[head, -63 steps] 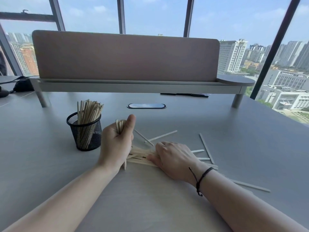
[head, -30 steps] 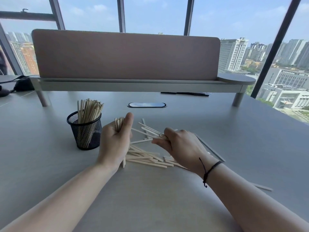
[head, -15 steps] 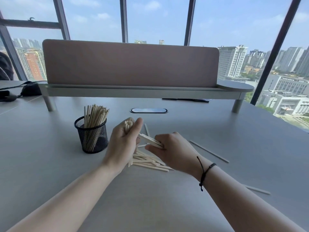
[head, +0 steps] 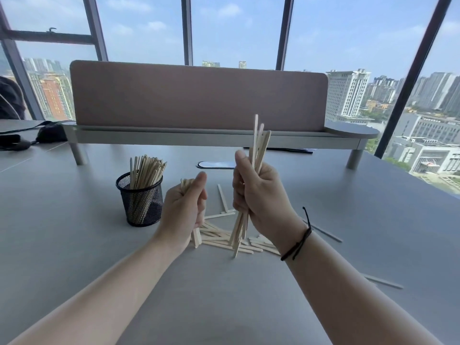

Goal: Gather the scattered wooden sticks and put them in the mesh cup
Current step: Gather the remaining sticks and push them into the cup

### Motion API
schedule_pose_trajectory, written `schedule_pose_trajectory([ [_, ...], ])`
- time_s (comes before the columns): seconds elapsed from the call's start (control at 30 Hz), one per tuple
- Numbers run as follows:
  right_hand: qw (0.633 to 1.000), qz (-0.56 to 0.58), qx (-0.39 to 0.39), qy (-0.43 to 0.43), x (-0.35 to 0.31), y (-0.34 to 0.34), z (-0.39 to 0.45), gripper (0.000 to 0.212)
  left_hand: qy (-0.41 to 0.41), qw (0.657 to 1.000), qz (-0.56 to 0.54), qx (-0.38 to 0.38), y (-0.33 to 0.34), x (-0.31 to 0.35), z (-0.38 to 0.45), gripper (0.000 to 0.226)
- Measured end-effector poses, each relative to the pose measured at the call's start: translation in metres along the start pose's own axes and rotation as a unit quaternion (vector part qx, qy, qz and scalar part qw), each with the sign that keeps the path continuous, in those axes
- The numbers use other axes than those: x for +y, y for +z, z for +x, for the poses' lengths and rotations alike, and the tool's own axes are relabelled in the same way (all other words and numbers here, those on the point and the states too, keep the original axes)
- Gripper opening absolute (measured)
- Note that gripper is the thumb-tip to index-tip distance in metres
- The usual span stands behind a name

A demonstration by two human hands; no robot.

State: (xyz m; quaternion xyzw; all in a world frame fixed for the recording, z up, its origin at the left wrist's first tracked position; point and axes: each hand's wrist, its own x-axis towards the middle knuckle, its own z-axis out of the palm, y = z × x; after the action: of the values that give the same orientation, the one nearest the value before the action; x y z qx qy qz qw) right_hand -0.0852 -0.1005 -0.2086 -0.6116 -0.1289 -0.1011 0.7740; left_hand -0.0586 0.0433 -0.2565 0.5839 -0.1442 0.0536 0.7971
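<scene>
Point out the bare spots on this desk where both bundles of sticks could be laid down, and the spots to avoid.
Free: the grey desk between the forearms, the stretch left of the mesh cup, and the area between the cup and the shelf riser. Crowded: the loose stick pile under the left hand and right hand, plus stray sticks to the right.

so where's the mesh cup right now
In the head view the mesh cup stands on the table, just left of the left hand.
</scene>
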Motion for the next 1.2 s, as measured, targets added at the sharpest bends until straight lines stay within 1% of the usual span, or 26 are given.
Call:
schedule_pose_trajectory([
  [0.07,1.0,-0.016,0.005,-0.007,0.014,0.001,-0.005,0.042,-0.002,1.0,0.02,-0.001,0.002,0.0,-0.001,0.046],
  [0.17,0.997,-0.067,0.013,-0.039,0.029,0.004,-0.011,0.02,0.011,0.998,0.059,-0.005,0.004,0.0,-0.003,0.059],
  [0.2,0.996,-0.078,0.013,-0.043,0.031,0.004,-0.013,0.02,0.013,0.998,0.069,-0.004,0.004,0.0,-0.004,0.061],
  [0.3,0.997,-0.069,0.005,-0.028,0.032,0.006,-0.019,0.032,0.007,0.997,0.072,0.009,0.005,-0.002,-0.003,0.064],
  [0.4,0.995,-0.097,-0.022,-0.008,0.039,0.008,-0.025,0.05,-0.001,0.996,0.083,0.021,0.004,-0.004,-0.001,0.047],
  [0.43,0.994,-0.104,-0.028,-0.004,0.041,0.009,-0.028,0.052,0.0,0.996,0.089,0.026,0.005,-0.005,-0.001,0.048],
  [0.5,0.994,-0.103,-0.035,0.009,0.044,0.01,-0.03,0.048,0.006,0.995,0.095,0.034,0.005,-0.005,-0.001,0.052],
  [0.57,0.994,-0.097,-0.036,0.021,0.043,0.009,-0.03,0.044,0.011,0.994,0.1,0.04,0.005,-0.005,-0.001,0.051],
  [0.7,0.996,-0.078,-0.021,0.03,0.041,0.007,-0.027,0.05,0.004,0.994,0.088,0.063,0.003,-0.002,0.0,0.051],
  [0.8,0.997,-0.045,-0.017,0.059,0.039,0.005,-0.027,0.052,-0.003,0.994,0.076,0.074,0.003,0.0,0.0,0.053],
  [0.93,0.993,-0.063,-0.028,0.101,0.036,0.008,-0.027,0.058,-0.021,0.995,0.089,0.051,0.006,0.004,-0.002,0.059],
  [1.03,0.991,-0.059,-0.029,0.119,0.036,0.015,-0.025,0.062,-0.033,0.996,0.073,0.024,0.008,0.016,-0.005,0.063],
  [1.13,0.99,-0.039,-0.032,0.135,0.038,0.025,-0.019,0.062,0.002,0.999,0.047,0.012,0.002,0.04,0.001,0.063],
  [1.2,0.989,-0.017,-0.032,0.143,0.039,0.033,-0.011,0.061,0.036,0.998,0.046,0.027,-0.01,0.061,0.009,0.064],
])
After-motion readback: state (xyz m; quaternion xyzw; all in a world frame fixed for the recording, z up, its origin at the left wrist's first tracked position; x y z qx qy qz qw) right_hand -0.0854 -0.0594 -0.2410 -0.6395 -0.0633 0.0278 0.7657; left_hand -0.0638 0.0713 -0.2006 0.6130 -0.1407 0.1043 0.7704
